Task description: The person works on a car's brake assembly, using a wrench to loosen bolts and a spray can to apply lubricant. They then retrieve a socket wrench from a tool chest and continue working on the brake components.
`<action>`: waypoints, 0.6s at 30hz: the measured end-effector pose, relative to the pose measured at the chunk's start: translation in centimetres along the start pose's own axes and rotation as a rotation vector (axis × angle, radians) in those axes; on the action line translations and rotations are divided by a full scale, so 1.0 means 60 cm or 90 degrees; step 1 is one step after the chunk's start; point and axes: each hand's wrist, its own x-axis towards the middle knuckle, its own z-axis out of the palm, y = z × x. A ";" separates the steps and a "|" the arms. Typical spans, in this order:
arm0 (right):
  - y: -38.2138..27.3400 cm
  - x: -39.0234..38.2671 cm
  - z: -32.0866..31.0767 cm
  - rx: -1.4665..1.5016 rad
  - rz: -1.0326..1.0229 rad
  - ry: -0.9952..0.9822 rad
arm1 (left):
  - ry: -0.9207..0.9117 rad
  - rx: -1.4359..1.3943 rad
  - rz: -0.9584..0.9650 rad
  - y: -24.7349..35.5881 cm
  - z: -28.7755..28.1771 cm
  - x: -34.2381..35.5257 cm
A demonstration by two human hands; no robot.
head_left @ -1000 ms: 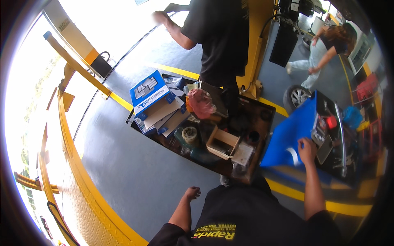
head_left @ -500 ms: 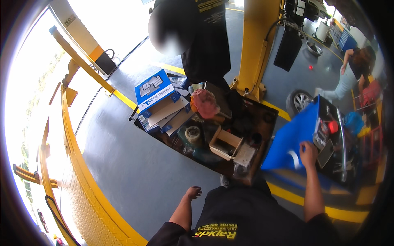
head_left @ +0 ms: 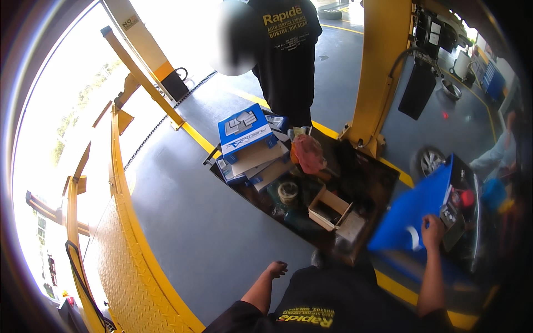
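My left hand (head_left: pixel 277 269) hangs low beside my body, over the grey floor, with its fingers loosely bent and apart and nothing seen in them. My right hand (head_left: pixel 432 231) is raised at the near edge of a blue tool cart (head_left: pixel 411 208). Its fingers are curled in, and anything between them is too small to make out. In front of me stands a dark, stained trolley (head_left: pixel 383 180). On it are blue-and-white boxes (head_left: pixel 243 130), a reddish rag (head_left: pixel 309 154), a round container (head_left: pixel 287 192) and an open cardboard box (head_left: pixel 328 208).
Beyond the trolley a person in black (head_left: pixel 284 61) stands facing away. A yellow lift post (head_left: pixel 380 72) rises behind the trolley's right end. Near the blue cart lies a wheel (head_left: pixel 430 161). To the left is a yellow ramp (head_left: pixel 125 244). Another person's pale trousers (head_left: pixel 494 158) show at far right.
The whole view has shifted, so the trolley appears farther right and lower. The person in black now stands apart from the trolley. Both my hands keep much the same pose.
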 end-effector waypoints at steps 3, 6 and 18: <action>0.002 -0.002 0.002 0.006 0.001 0.007 | 0.014 0.000 -0.017 -0.013 -0.002 0.019; 0.001 -0.001 0.001 0.009 0.013 0.007 | 0.031 0.013 -0.007 -0.021 -0.004 0.029; 0.004 -0.005 -0.001 0.009 0.020 0.011 | 0.032 0.025 -0.019 -0.026 -0.015 0.012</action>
